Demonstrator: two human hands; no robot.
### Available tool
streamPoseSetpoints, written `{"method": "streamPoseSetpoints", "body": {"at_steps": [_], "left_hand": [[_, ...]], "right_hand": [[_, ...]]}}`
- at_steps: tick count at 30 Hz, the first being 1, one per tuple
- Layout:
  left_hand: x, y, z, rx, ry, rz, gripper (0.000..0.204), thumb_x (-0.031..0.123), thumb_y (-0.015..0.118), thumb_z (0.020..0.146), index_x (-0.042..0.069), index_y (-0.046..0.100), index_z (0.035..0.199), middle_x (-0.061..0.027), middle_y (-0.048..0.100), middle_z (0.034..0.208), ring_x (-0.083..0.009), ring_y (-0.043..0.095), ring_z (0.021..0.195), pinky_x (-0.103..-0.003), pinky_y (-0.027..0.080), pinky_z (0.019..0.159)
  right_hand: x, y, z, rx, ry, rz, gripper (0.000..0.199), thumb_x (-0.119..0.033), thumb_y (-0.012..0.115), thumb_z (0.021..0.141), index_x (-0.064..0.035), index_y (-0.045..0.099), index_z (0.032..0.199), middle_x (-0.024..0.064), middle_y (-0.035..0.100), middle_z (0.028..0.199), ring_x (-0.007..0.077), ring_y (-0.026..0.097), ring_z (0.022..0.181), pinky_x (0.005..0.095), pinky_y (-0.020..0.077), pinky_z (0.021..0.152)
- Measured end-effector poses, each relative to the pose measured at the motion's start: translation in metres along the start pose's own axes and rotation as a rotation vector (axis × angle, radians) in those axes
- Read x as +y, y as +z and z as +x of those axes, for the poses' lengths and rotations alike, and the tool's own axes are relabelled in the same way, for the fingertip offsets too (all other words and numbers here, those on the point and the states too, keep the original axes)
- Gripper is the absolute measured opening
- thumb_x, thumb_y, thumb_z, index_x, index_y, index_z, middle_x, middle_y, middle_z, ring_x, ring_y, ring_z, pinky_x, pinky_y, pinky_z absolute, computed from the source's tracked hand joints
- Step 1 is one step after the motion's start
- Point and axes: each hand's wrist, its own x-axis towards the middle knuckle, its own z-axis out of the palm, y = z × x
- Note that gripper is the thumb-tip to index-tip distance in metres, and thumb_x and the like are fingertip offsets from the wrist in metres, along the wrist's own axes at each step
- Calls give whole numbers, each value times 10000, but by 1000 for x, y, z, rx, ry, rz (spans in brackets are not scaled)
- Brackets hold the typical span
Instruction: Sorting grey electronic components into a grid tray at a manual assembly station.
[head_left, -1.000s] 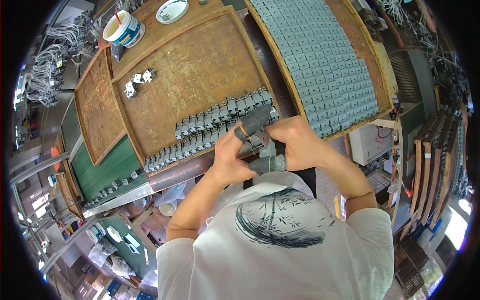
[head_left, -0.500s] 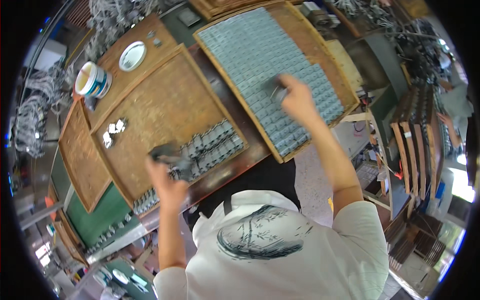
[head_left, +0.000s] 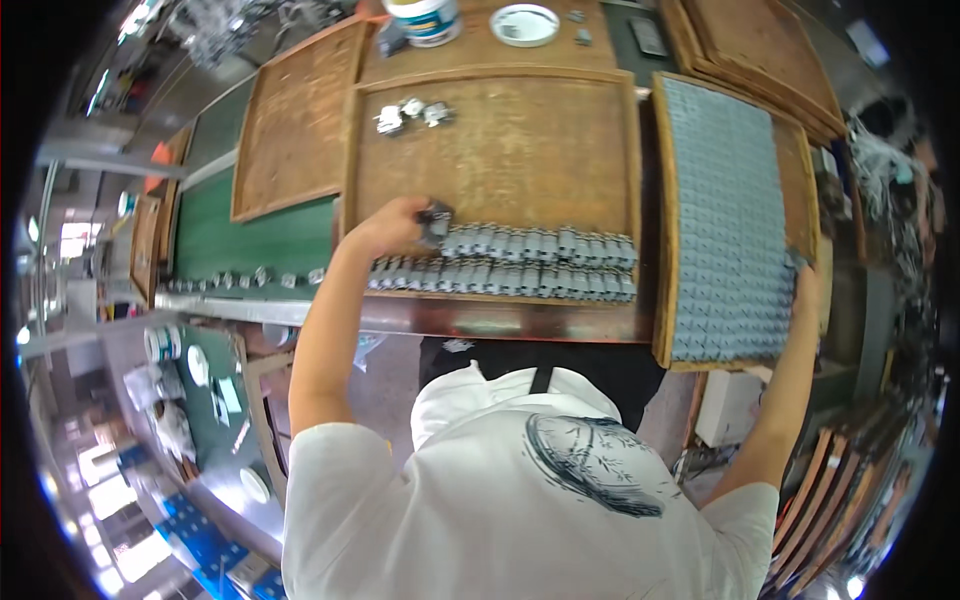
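My left hand (head_left: 392, 226) is closed on a small dark-grey metal part (head_left: 436, 224), at the left end of the upper row of similar grey metal parts (head_left: 510, 244). These parts stand in two rows along the near side of a shallow wooden tray (head_left: 350, 140). Over at the right, my right hand (head_left: 806, 292) pinches a small grey block (head_left: 796, 260) by the right edge of tightly packed blue-grey blocks (head_left: 725, 220). Those blocks fill most of a second wooden tray (head_left: 662, 260). Fingers partly hide both held pieces.
A few shiny metal pieces (head_left: 413, 112) lie in the tray's far left. Beyond it are a white bucket (head_left: 425, 22) and a round white lid (head_left: 524, 26). Small parts line the green conveyor belt (head_left: 270, 245) at left. Stacked wooden trays (head_left: 760, 50) stand at the far right.
The view has turned, so the trays sit straighter. My right hand has gone from over the blocks to their right edge. My left hand has come to the upper row's left end.
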Motion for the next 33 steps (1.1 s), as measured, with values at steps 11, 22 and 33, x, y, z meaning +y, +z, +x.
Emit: {"method": "streamPoseSetpoints", "body": {"at_steps": [11, 22, 33], "left_hand": [[-6, 13, -47, 202, 35, 33, 383, 70, 623, 697, -11, 640, 1071, -204, 679, 942, -311, 630, 865, -377, 486, 791], [-6, -3, -124, 951, -132, 415, 409, 158, 595, 796, 86, 643, 1195, -184, 692, 1009, -344, 666, 939, -443, 518, 805], [-79, -29, -171, 1021, -700, 545, 367, 173, 605, 801, 79, 677, 1149, -206, 705, 1071, -348, 676, 1001, -421, 523, 861]], "right_hand": [[150, -46, 133, 417, -1624, -1779, 380, -84, 461, 967, -76, 505, 1344, 81, 589, 1258, 199, 610, 975, 334, 477, 779], [248, -106, 224, 376, -1403, -1991, 300, -1, 573, 937, 14, 620, 1232, 115, 661, 1121, 178, 658, 893, 281, 550, 699], [350, -165, 301, 338, -1109, -2212, 282, -67, 663, 914, 1, 639, 1186, 64, 685, 966, 144, 659, 766, 271, 551, 629]]}}
